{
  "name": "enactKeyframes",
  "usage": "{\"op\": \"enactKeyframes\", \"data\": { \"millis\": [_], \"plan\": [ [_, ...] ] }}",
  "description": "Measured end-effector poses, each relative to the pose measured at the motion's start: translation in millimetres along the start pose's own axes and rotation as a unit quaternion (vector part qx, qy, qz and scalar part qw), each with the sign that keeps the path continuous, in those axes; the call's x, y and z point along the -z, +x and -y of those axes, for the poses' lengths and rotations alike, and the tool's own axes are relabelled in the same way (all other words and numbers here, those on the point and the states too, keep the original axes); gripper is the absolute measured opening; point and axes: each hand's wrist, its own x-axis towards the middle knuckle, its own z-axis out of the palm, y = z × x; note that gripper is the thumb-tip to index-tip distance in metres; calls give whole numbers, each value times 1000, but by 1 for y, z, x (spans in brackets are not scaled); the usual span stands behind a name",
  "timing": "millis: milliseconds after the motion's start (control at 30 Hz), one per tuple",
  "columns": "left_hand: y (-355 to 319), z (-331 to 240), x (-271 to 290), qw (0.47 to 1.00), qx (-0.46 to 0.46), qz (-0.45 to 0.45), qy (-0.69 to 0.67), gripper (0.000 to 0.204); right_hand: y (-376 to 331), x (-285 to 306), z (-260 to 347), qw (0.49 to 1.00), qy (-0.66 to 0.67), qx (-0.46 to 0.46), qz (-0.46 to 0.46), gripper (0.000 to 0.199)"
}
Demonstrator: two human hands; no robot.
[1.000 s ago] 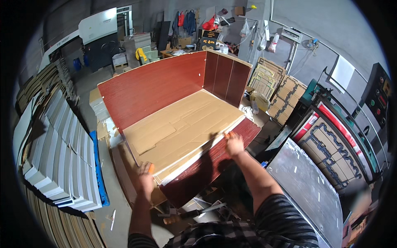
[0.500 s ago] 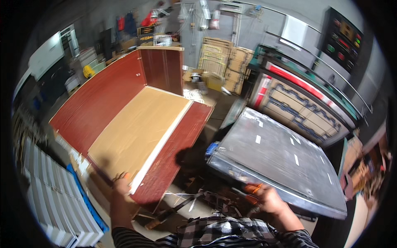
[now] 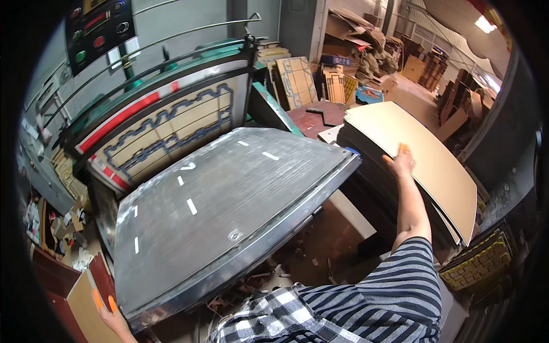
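Note:
My right hand point(image 3: 404, 162) stretches out to a stack of tan-topped cardboard sheets point(image 3: 437, 166) on the right. Its fingers lie on the top sheet near the left edge, with the thumb apart. At the lower left, my left hand point(image 3: 110, 318) is open beside the corner of a metal press bed point(image 3: 223, 200). Its fingers are spread over a tan sheet with a dark red strip point(image 3: 86, 294); whether they touch it I cannot tell. Both hands have orange fingertip covers. Between my hands, the grey bed slopes and carries short white strips.
Behind the bed rises a cutting die board point(image 3: 171, 128) with dark zigzag blades in a red-and-white frame. A control panel point(image 3: 98, 31) hangs at the upper left. Flat dies point(image 3: 297, 83) lean at the back. Below the stack, yellow-patterned boards point(image 3: 477, 266) stand at right.
The view has swung to the right. My right hand has gone from beside the press bed's near edge out to the cardboard stack. My left hand stays near the tan and red sheets.

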Motion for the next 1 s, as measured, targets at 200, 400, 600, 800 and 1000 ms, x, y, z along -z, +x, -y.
{"op": "enactKeyframes", "data": {
  "millis": [200,400,600,800,1000],
  "plan": [
    [51,-141,-56,982,-122,88,-118,47,1,-3,-71,990,-65,-63,108,91],
    [58,-219,-78,956,-166,161,-181,43,6,25,-82,993,-15,101,59,50],
    [64,-255,-58,943,-216,105,-232,42,-36,174,8,950,63,266,-152,16],
    [52,-252,-37,937,-203,-41,-283,45,-161,186,114,835,164,510,-124,40],
    [19,-178,-10,895,12,-134,-426,43,-225,93,272,684,238,688,48,56]
  ]
}}
